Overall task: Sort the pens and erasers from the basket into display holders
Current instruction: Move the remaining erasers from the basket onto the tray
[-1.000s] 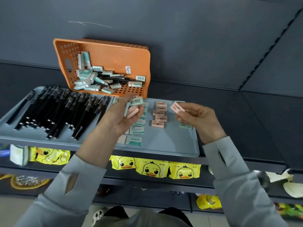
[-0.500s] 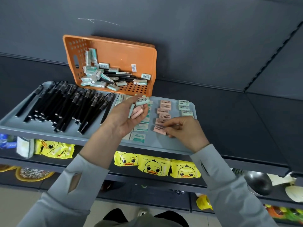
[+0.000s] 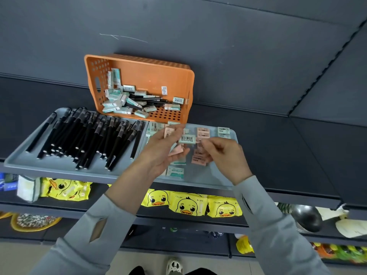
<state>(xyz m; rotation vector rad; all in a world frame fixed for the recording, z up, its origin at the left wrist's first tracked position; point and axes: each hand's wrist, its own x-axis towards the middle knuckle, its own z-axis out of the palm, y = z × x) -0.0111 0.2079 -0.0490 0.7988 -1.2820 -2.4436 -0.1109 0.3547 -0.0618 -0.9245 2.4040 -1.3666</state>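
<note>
Left hand (image 3: 164,153) grips a clutch of erasers: pink erasers (image 3: 177,150) in the palm and one green eraser (image 3: 187,138) out at the fingertips. I see its long axis running side to side, free end toward the right hand (image 3: 226,157), the nearer one. Those fingers curl into a pinch just beside that end; I cannot tell if they touch. Half a second ago that hand was down at the pink row (image 3: 198,159) on the display holder (image 3: 198,176); it has since risen. Beyond lie the pens (image 3: 89,139), then the tipped basket (image 3: 143,76), still stocked.
</note>
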